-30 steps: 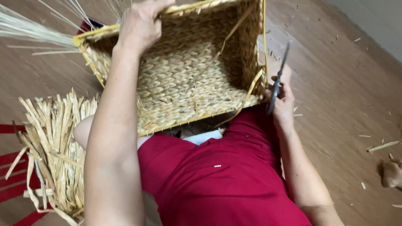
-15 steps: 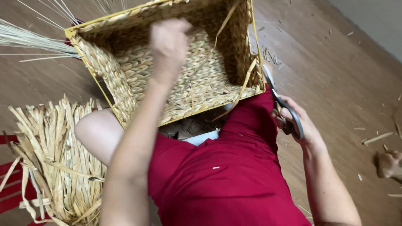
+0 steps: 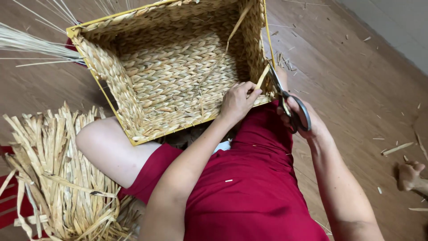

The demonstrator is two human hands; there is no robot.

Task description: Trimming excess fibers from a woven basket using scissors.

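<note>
We look down on a woven straw basket (image 3: 178, 71) lying tipped on the lap of a person in red clothing (image 3: 249, 192), its open mouth facing the camera. The left hand (image 3: 238, 100) is closed, pinching a loose straw strip (image 3: 262, 76) that sticks up from the basket's near right corner. Just to the right of it, the right hand (image 3: 303, 118) grips a pair of dark-handled scissors (image 3: 287, 100), fingers through the loops, the blades angled up to the strip beside the left fingertips. Whether the blades touch the strip we cannot tell. Far left of the left hand, a heap of dried straw (image 3: 58, 174) lies on the wooden floor (image 3: 356, 80). Straw scraps dot the floor to the right of the right hand.
</note>
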